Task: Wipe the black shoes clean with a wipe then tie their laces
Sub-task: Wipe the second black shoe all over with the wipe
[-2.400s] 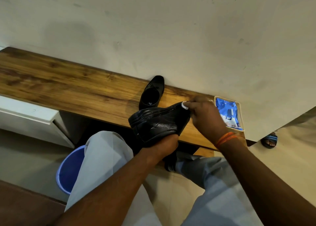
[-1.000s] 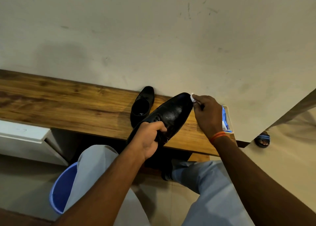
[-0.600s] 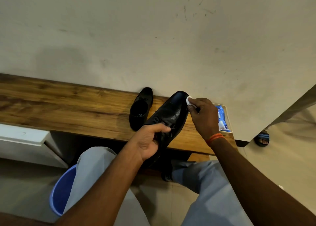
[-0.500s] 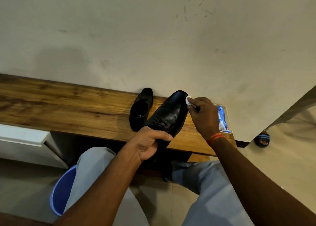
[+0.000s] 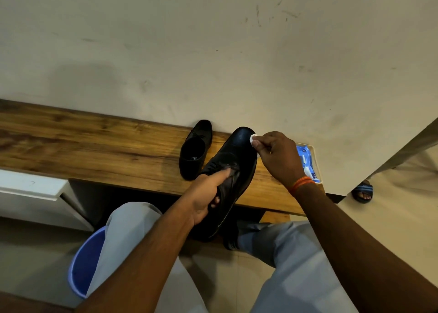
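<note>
Our left hand (image 5: pixel 205 195) grips the black lace-up shoe (image 5: pixel 233 168) at its laces, toe toward the wall | our right hand (image 5: pixel 275 156) pinches a white wipe (image 5: pixel 253 138) against the toe | second shoe (image 5: pixel 195 149) rests on the wooden bench (image 5: pixel 94 144).

Black shoe (image 5: pixel 239 161) in left hand (image 5: pixel 203 194), wipe (image 5: pixel 253 138) in right hand (image 5: pixel 277 158).

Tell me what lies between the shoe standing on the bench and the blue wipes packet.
In the head view, the held shoe and the right hand pinching the wipe lie between the second shoe and the wipes packet.
</note>
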